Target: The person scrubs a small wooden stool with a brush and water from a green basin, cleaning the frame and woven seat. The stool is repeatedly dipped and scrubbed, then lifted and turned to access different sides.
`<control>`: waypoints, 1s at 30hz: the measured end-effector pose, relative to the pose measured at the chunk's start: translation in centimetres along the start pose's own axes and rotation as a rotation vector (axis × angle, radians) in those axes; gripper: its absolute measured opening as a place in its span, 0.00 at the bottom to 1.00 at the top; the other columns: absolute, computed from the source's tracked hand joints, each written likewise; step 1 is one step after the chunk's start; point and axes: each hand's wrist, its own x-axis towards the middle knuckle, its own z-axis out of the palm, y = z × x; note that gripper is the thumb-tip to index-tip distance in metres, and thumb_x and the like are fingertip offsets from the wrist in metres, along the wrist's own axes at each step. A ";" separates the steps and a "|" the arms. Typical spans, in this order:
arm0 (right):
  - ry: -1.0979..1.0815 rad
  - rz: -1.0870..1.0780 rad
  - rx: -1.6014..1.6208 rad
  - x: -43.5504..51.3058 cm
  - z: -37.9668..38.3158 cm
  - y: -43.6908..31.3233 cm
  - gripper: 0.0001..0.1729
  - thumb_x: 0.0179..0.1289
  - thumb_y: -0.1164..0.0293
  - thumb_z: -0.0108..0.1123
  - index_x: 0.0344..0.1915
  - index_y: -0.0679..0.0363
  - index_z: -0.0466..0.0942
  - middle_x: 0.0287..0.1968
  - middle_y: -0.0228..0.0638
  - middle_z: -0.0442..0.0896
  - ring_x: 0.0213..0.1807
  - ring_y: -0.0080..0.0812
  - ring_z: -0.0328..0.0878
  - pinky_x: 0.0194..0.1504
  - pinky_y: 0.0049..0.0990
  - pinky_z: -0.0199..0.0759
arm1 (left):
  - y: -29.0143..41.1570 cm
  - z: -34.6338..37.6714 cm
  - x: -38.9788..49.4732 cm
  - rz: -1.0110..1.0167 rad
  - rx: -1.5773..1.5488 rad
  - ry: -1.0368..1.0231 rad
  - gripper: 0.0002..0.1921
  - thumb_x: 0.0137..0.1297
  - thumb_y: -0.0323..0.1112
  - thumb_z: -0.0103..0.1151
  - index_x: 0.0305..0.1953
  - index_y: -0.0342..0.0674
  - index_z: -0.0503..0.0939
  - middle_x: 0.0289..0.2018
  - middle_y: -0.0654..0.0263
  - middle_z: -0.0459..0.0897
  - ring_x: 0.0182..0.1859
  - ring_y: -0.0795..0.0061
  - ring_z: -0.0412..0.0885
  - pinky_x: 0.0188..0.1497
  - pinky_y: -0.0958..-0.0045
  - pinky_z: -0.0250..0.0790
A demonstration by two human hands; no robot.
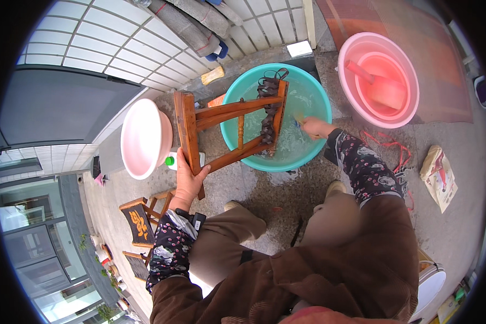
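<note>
My left hand [188,178] grips the lower end of a thick rail on a wooden folding-stool frame [190,125]. The frame leans across a turquoise plastic basin [328,109] of water, its far end over or in the water. Dark woven strapping [269,107] hangs bunched along that far rail. Inside the basin's right side, my right hand [318,127] is closed around a small brush [299,119]. Blur hides the brush's details, and its tip is close to the water, apart from the frame.
A pale pink basin [141,137] and a green-capped jug [170,160] stand left. Two folding stools [137,222] are below them. At right are a pink basin [342,60] holding a dipper [384,93], red cord [405,156] and a printed bag [439,178]. A yellow block [212,75] lies by the wall.
</note>
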 end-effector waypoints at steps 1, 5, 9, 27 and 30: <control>0.010 -0.099 0.221 -1.2 0.1 -0.6 0.27 0.72 0.69 0.49 0.69 0.65 0.63 0.29 0.41 0.76 0.21 0.35 0.72 0.23 0.38 0.68 | -0.2 0.0 -0.1 0.008 0.043 0.017 0.52 0.55 0.33 0.75 0.73 0.35 0.47 0.60 0.48 0.69 0.61 0.55 0.71 0.65 0.62 0.66; 0.195 -0.351 0.611 -7.6 0.2 -2.3 0.31 0.74 0.66 0.51 0.75 0.53 0.60 0.27 0.31 0.72 0.18 0.23 0.65 0.19 0.28 0.63 | -0.5 -0.1 -0.6 0.004 0.047 0.010 0.50 0.52 0.34 0.78 0.69 0.35 0.51 0.56 0.48 0.73 0.56 0.53 0.75 0.61 0.61 0.69; 0.079 -0.473 0.237 -9.9 1.7 -4.0 0.33 0.76 0.66 0.52 0.77 0.49 0.58 0.27 0.23 0.69 0.18 0.18 0.63 0.18 0.24 0.60 | 0.1 -0.4 -0.8 -0.020 0.052 -0.020 0.48 0.51 0.34 0.78 0.68 0.36 0.54 0.55 0.48 0.73 0.55 0.51 0.75 0.60 0.60 0.70; 0.152 -0.695 0.156 -16.5 1.9 -8.1 0.33 0.74 0.71 0.52 0.76 0.52 0.59 0.41 0.30 0.78 0.37 0.21 0.74 0.41 0.24 0.71 | 2.4 -0.2 -0.9 0.136 0.141 -0.021 0.46 0.50 0.33 0.77 0.66 0.39 0.55 0.54 0.48 0.73 0.56 0.44 0.76 0.58 0.57 0.71; 0.228 -0.713 0.063 -17.1 4.2 -9.3 0.33 0.74 0.70 0.53 0.76 0.54 0.58 0.58 0.42 0.79 0.51 0.30 0.77 0.56 0.29 0.70 | 2.7 -0.1 -0.8 0.116 0.163 -0.032 0.47 0.50 0.35 0.77 0.66 0.39 0.54 0.55 0.46 0.73 0.57 0.44 0.76 0.57 0.57 0.72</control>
